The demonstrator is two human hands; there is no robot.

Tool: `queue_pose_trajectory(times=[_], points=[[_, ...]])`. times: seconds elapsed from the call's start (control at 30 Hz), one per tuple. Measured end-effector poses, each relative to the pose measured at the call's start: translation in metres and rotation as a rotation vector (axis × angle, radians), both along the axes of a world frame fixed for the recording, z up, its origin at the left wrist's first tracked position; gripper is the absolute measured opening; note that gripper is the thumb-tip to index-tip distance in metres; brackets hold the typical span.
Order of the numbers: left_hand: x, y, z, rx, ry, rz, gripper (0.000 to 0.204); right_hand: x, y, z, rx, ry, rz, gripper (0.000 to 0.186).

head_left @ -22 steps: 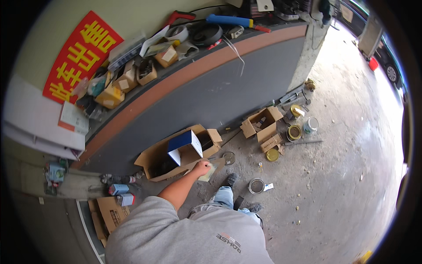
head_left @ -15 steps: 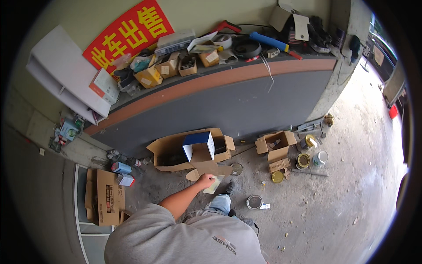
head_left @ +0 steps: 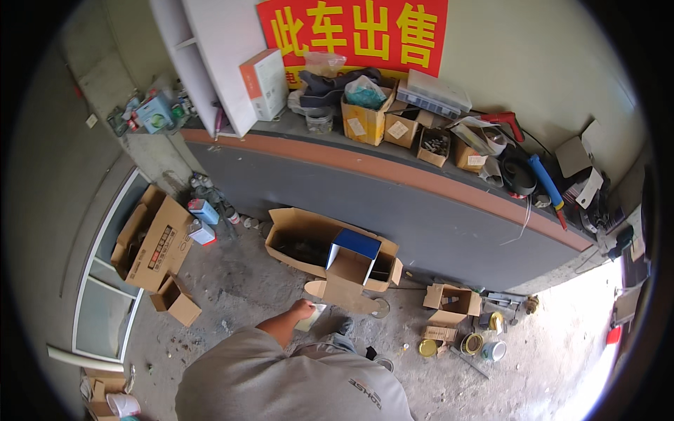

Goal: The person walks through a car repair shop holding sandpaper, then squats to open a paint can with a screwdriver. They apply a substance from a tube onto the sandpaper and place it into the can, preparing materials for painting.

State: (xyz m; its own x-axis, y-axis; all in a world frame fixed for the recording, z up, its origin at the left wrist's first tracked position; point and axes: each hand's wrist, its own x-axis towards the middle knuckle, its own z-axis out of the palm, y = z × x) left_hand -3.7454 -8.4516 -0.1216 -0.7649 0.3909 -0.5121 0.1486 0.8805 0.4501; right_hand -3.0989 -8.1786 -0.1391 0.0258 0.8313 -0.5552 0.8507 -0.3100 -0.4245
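My left hand is closed on a pale, flat sheet, holding it low in front of my body. Just beyond it, a long open cardboard box lies against the grey wall, with a blue-and-white box on it and brown cardboard flaps hanging toward me. My grey shirt fills the bottom middle, and a shoe shows beside the sheet. My right hand cannot be seen.
At the left are cardboard boxes, containers and a framed glass panel. Right of centre stand a small open box, tins and a metal bar. A cluttered ledge runs above, under a red sign.
The view has swung toward the left, showing more of the ledge, sign and left-hand boxes. My left hand still grips the pale sheet and sits a little further left in the picture.
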Motion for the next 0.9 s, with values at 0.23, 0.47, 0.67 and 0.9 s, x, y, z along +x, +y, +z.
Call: queue_pose_trajectory(times=[0.23,0.47,0.67,0.9], points=[[-0.097,-0.048,-0.017,-0.018,-0.026,0.037,0.033,-0.137,0.019,0.085,0.192,0.422,-0.188,0.02],[-0.167,0.009,-0.003,0.021,-0.181,-0.11,0.027,-0.156,-0.016,0.119,0.318,0.401,-0.371,0.02],[-0.172,0.109,0.034,0.18,-0.168,-0.226,0.03,-0.083,-0.136,0.097,0.112,0.136,-0.709,0.025],[-0.122,0.134,0.054,0.248,-0.187,-0.297,0.03,-0.024,-0.236,0.083,-0.05,0.043,-0.773,0.025]])
